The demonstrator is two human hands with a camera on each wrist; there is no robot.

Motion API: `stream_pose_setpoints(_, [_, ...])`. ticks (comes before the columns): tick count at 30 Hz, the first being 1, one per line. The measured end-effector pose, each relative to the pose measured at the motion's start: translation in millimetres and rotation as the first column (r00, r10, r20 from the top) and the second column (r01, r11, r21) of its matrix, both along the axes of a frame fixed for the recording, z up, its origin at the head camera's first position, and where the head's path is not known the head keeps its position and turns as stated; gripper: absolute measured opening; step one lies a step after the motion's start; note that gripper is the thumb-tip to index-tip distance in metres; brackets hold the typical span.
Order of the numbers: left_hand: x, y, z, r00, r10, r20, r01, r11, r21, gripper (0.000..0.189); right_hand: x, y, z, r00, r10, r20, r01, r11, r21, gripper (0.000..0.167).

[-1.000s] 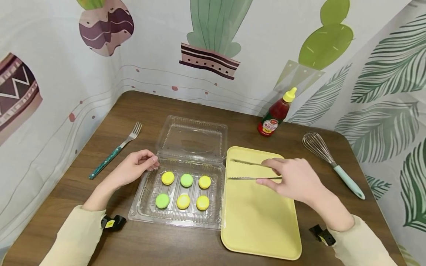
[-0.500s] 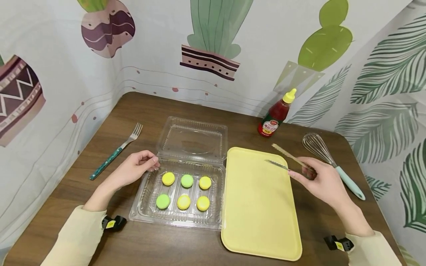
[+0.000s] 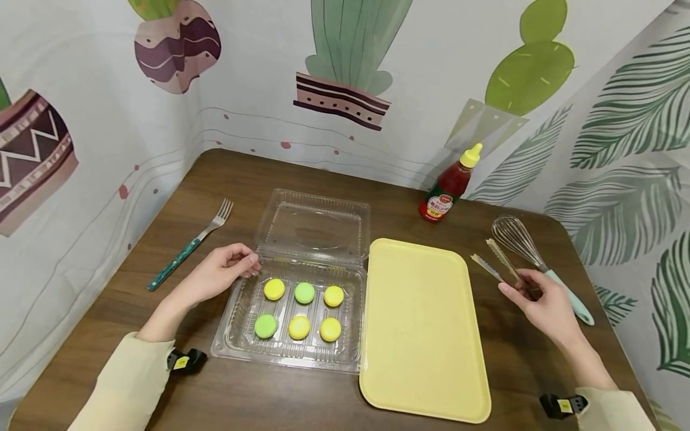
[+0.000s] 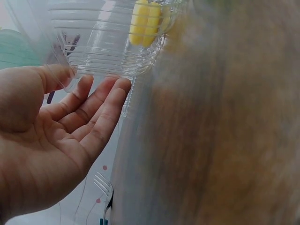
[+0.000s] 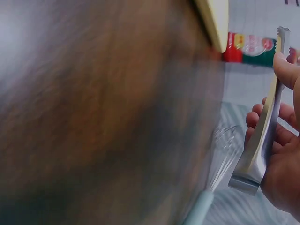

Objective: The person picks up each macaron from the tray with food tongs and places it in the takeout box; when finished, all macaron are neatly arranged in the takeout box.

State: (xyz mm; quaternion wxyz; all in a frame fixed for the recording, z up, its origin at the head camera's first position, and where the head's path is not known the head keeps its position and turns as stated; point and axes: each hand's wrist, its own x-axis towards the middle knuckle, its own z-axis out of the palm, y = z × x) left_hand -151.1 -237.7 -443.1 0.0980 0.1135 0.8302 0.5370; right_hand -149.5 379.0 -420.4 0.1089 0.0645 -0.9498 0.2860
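Note:
My left hand (image 3: 218, 275) holds the back left corner of the clear plastic container (image 3: 242, 353), its lid folded back. In the left wrist view the thumb (image 4: 56, 78) lies on the rim and the fingers below it. Several yellow and green macarons sit in two rows in the container, among them a green macaron (image 3: 266, 326) at front left and a yellow macaron (image 3: 330, 329) at front right. At the right, my right hand (image 3: 552, 305) grips metal tongs (image 3: 504, 263), their toothed tips apart with nothing between them. In the right wrist view the tongs (image 5: 265, 136) cross the palm.
A yellow tray (image 3: 423, 335) lies against the container's right side. Behind it stands a red sauce bottle (image 3: 446, 188) with a yellow cap. A whisk (image 3: 550, 278) lies beside the right hand, and a fork (image 3: 188, 248) is left of the container. A patterned cloth wall borders the table.
My right hand has carried the tongs from above the tray rightward to the table beside the whisk. The left hand keeps its place at the container; the macarons have not moved.

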Motion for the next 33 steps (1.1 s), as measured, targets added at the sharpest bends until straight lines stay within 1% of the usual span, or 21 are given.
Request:
stream_pose_setpoints(5, [-0.5, 0.0, 0.2, 1.000, 0.003, 0.001, -0.003, 1.000, -0.006, 0.023, 4.8, 13, -7.9, 0.998, -0.048, 0.031, 0.047, 0.998, 0.037, 0.045])
stream_pose_setpoints(9, [0.2, 0.2, -0.4, 1.000, 0.006, -0.005, -0.006, 1.000, -0.014, 0.023, 6.1, 20, -15.4, 0.997, -0.071, 0.009, 0.070, 0.994, 0.080, 0.047])
stream_pose_setpoints(15, [1.5, 0.6, 0.0, 1.000, 0.004, -0.010, -0.004, 1.000, -0.006, 0.023, 7.9, 26, -26.3, 0.998, -0.060, -0.013, 0.061, 0.991, 0.119, 0.044])
stream_pose_setpoints(20, [0.3, -0.1, -1.1, 1.000, 0.001, -0.001, -0.001, 1.000, -0.002, 0.024, 10.3, 28, -33.4, 0.998, -0.056, 0.022, 0.052, 0.988, 0.146, 0.046])
stream_pose_setpoints(23, [-0.5, -0.1, -1.8, 1.000, 0.006, 0.010, -0.006, 1.000, -0.006, 0.024, 11.5, 28, -35.6, 0.998, -0.061, 0.031, 0.055, 0.986, 0.158, 0.046])
stream_pose_setpoints(28, [-0.4, 0.1, -1.2, 1.000, 0.004, 0.009, -0.004, 1.000, -0.009, 0.024, 13.0, 28, -39.3, 0.996, -0.084, 0.036, 0.076, 0.981, 0.176, 0.047])
stream_pose_setpoints(33, [0.9, 0.0, 1.1, 1.000, 0.003, 0.006, -0.003, 1.000, 0.001, 0.024, 12.5, 28, -42.3, 0.997, -0.073, 0.018, 0.068, 0.979, 0.190, 0.048])
